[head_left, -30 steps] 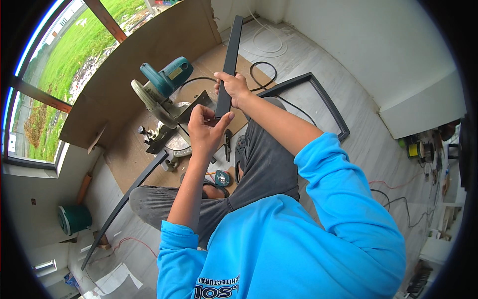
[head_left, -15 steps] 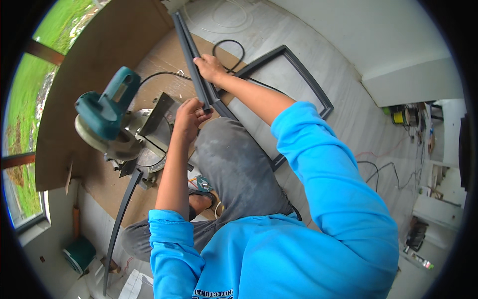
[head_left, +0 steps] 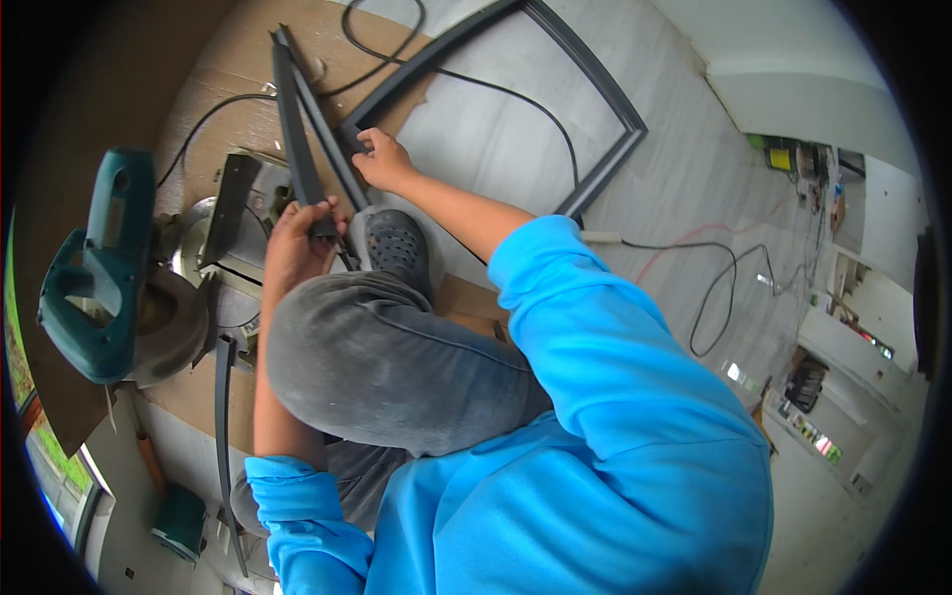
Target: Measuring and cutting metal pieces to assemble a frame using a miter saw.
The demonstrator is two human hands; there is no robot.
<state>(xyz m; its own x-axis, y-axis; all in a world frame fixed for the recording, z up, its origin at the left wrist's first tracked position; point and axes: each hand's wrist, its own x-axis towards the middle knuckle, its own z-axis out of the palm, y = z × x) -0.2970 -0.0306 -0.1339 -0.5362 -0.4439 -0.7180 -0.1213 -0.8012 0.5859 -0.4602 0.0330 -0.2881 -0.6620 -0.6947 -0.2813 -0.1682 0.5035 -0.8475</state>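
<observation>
My left hand (head_left: 300, 238) is closed around the near end of a dark grey profile strip (head_left: 294, 129), which points away from me toward the far left. A second dark profile bar (head_left: 327, 129) lies close along its right side. My right hand (head_left: 385, 162) is off the strip, its fingers parted and slightly bent, by the near left corner of a dark grey frame (head_left: 585, 74). Whether its fingertips touch the frame is unclear. To the left of my left hand stands a teal mitre saw (head_left: 111, 258) with a metal base and fence (head_left: 234, 213).
Another dark strip (head_left: 223, 416) leans by the saw, at lower left. Brown cardboard (head_left: 223, 84) covers the floor under the saw. A black cord (head_left: 535, 104) runs across the frame. My shoe (head_left: 397, 246) is just right of my left hand. Shelves with clutter (head_left: 843, 297) stand at right.
My right hand has let go of the strip and moved toward the frame's corner. My left hand still holds the strip's near end. The view has shifted, and my knee and shoe sit differently.
</observation>
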